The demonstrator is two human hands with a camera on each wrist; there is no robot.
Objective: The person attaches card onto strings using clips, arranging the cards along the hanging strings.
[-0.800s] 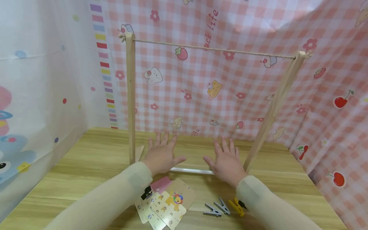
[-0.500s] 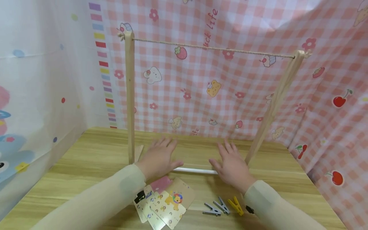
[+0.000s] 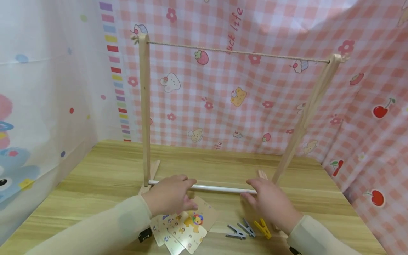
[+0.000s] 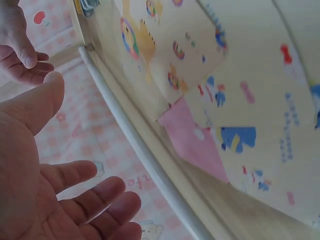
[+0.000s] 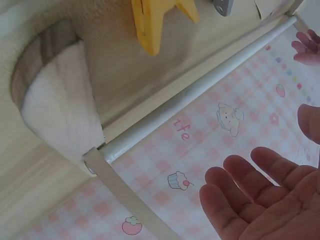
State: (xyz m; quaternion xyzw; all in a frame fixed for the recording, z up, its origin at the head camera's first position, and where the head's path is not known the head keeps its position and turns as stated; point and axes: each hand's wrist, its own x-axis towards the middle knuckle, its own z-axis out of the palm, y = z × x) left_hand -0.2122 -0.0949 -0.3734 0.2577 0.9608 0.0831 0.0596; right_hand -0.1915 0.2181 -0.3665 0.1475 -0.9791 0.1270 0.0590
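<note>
Loosely bent and holding nothing, my left hand (image 3: pixel 169 194) hovers by the left part of a white rod (image 3: pixel 220 188). The rod joins the left wooden post (image 3: pixel 145 106) and right wooden post (image 3: pixel 306 117) of a frame near their bases. My right hand (image 3: pixel 272 200) is over the rod's right end, its fingers relaxed with nothing between them. Below the left hand lie overlapping printed cards (image 3: pixel 194 232); a pink card (image 4: pixel 195 137) appears in the left wrist view. Near the right hand lie two grey clothespins (image 3: pixel 236 232) and a yellow clothespin (image 3: pixel 262 228).
A thin rope (image 3: pixel 239 52) stretches between the tops of the posts. The frame's feet, such as the rounded wooden foot (image 5: pixel 60 95), rest on the wood-grain table (image 3: pixel 79 187). A checked cloth (image 3: pixel 216 81) hangs behind, and a white cloth (image 3: pixel 54 88) on the left.
Both hands have drawn back toward me from the table beyond the rod. Their spread fingers are now more bent, and the right hand has shifted to the right. Frame, cards and clothespins stay put.
</note>
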